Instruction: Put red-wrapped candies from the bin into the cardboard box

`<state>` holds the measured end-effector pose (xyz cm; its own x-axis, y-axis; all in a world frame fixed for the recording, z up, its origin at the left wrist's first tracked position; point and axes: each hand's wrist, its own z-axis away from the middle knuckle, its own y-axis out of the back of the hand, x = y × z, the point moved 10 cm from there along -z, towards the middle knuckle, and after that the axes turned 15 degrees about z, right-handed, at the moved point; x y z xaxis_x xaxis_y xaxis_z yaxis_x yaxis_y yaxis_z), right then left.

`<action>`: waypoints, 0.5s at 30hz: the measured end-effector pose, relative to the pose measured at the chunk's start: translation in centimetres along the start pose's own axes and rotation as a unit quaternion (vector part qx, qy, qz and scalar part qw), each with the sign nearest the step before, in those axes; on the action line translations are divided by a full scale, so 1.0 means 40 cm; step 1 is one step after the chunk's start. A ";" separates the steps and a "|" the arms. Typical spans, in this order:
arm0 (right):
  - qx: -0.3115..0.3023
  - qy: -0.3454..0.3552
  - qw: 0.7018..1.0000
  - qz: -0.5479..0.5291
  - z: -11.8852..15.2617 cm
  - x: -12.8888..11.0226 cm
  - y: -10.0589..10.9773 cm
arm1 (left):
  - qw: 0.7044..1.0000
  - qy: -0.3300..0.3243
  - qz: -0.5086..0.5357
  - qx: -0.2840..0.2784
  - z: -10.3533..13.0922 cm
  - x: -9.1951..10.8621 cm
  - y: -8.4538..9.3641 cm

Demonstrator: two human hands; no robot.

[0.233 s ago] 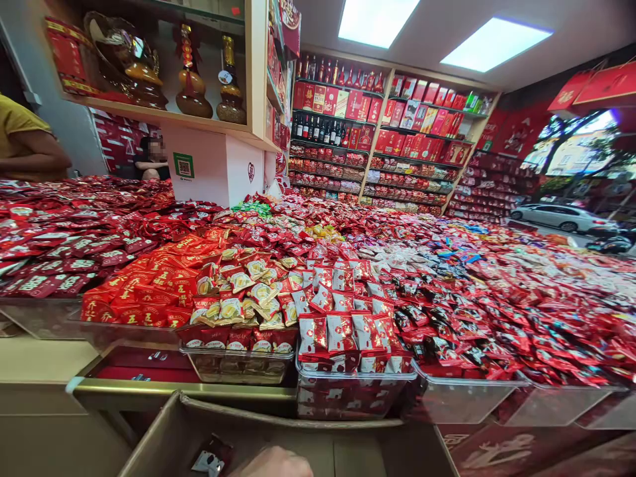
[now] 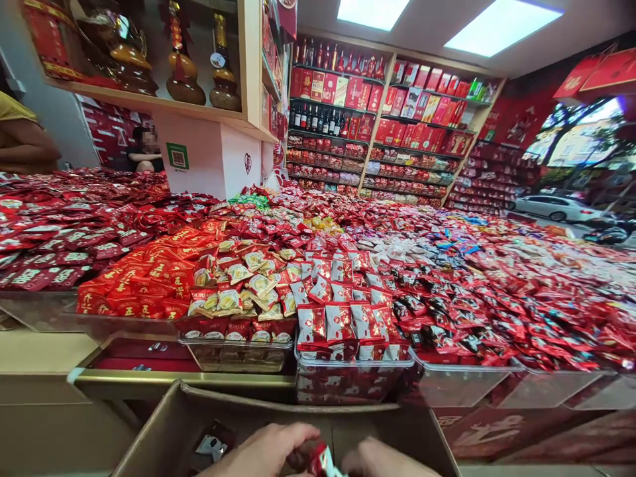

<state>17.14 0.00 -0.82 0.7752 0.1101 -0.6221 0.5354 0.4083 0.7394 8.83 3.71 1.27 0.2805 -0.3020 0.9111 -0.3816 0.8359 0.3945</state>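
Note:
Both of my hands are low inside an open cardboard box [image 2: 238, 401]. My left hand [image 2: 265, 452] curls its fingers about a small red-and-white snack packet [image 2: 324, 458], which shows beside its fingertips. To the right of that packet is my right hand [image 2: 380, 458], blurred, with its fingers pointing down and mostly hidden. Left of my left hand, a dark red and white packet [image 2: 212, 445] lies in the box. The lower parts of both hands are cut off by the bottom edge.
Beyond the box stand clear bins, one with red-and-white packets [image 2: 340, 321], one with durian packets [image 2: 238, 298], one with orange-red packets [image 2: 149, 278]. A glass display cabinet [image 2: 163, 109] hangs at upper left. A person in a yellow top [image 2: 17, 136] is at far left.
My right hand has come into view, and my left hand shows more fully, with a red-and-white packet now visible between them. The camera view has tilted slightly downward.

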 end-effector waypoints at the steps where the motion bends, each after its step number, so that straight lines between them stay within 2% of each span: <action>1: 0.006 -0.006 1.000 -0.023 0.004 -0.001 0.009 | 0.999 -0.005 0.050 -0.011 0.002 0.026 -0.006; 3: 0.037 0.001 0.996 -0.082 0.012 -0.018 0.034 | 0.986 -0.029 0.163 0.024 0.001 0.075 0.008; 5: 0.073 0.021 0.988 -0.138 0.016 -0.041 0.057 | 0.971 -0.030 0.229 0.052 -0.003 0.092 0.017; 9: 0.100 0.020 0.961 -0.256 -0.001 -0.047 0.047 | 0.956 -0.010 0.280 0.085 -0.007 0.071 0.021; 15: 0.155 -0.018 0.906 -0.394 -0.010 -0.012 0.027 | 0.928 -0.016 0.359 0.102 0.000 0.062 0.042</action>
<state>17.21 0.73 0.16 0.1182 -0.1374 -0.9834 0.9914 0.0723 0.1090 8.88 4.38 4.19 -0.1343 0.2832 0.9496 -0.6192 0.7242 -0.3035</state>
